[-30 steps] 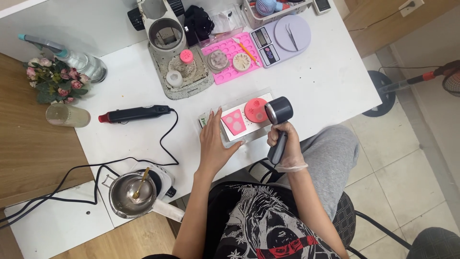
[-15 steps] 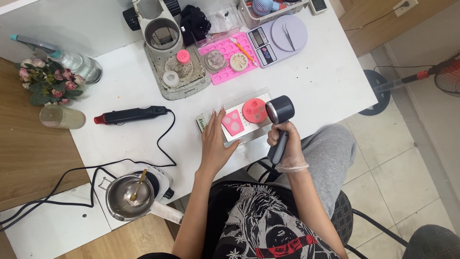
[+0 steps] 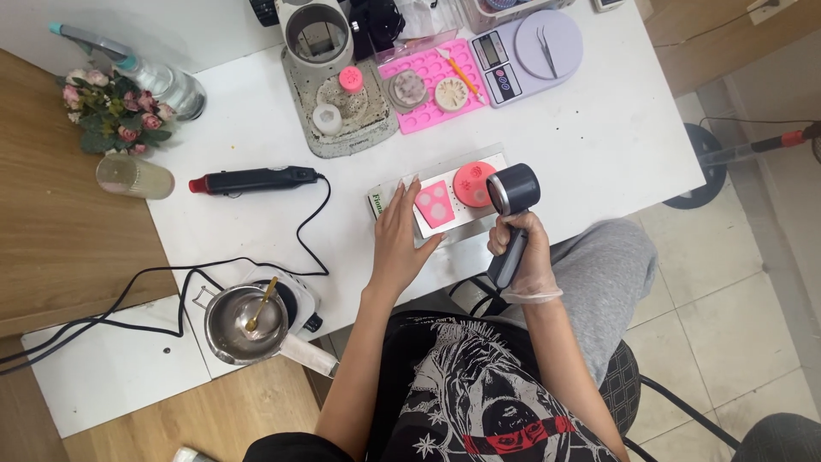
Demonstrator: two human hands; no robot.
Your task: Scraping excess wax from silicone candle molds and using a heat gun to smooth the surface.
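Right hand: my right hand [image 3: 518, 244], in a thin clear glove, is clenched around the handle of a dark grey blower [image 3: 511, 214].
Blower axis: its handle runs long from my wrist up and away from me, slightly tilted; the short round barrel sits at the top, just past my knuckles, its circular face turned up toward the camera (which end is the nozzle I cannot tell).
Blower shape: smooth matte plastic, a cylinder head on a straight grip.
Left hand: my left hand [image 3: 398, 242] lies flat and open, fingers spread, gripping nothing, fingertips touching the near left edge of a flat metal tray [image 3: 462, 216].
Tray: thin, rectangular, dull silver, lying just left of my right hand with its long side slanting up to the right.
Pink mould: a soft-looking pink mould [image 3: 434, 204] with pale hollows, roughly trapezoid, just beyond my left fingertips.
Red disc: a round coral disc [image 3: 471, 183] touching distance left of the blower's head, on the same tray.
Beyond my left hand: a black heat gun [image 3: 253, 180] lies well apart, its long body roughly level, red tip pointing left.
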